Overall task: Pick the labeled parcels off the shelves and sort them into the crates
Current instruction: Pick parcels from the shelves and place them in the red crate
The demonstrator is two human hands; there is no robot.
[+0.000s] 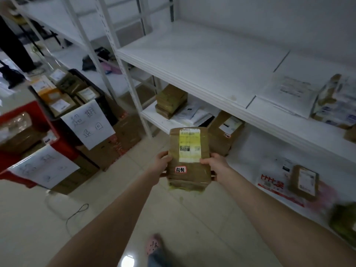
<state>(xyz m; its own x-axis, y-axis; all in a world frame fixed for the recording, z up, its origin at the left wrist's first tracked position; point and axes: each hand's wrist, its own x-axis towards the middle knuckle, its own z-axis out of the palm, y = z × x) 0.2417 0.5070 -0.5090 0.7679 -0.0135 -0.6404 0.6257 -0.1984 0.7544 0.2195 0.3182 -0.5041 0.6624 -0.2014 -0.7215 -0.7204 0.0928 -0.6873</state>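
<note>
Hands: The left hand [162, 163] clasps the left edge of a brown parcel [187, 179] and the right hand [214, 162] its right edge. Thumbs lie on top, fingers curl beneath, and both arms stretch forward.
Parcel: It is carried in mid-air over the floor [192, 218] at the centre of view, touching neither shelving nor crates. Its shipping label [189, 145] faces up, with a small red-bordered sticker [180, 169] below.
Handling: Flat, boxy and bound in glossy tape, it looks stiff and fairly light. The tape is probably slick, so the two side edges, as gripped now, seem the surest hold.
Crates: A black crate [108, 110] hung with a handwritten paper sign [88, 122] sits at ten o'clock from the parcel, already holding parcels. A red crate [63, 143] lies at nine o'clock.
Shelves: White shelving [192, 60] runs from twelve to three o'clock. A second box [225, 132] waits on a lower level at one o'clock.
In the way: Cardboard boxes [107, 151] stand beneath the crates. A dark cord [77, 212] loops on the floor at seven o'clock, a possible snag underfoot.
</note>
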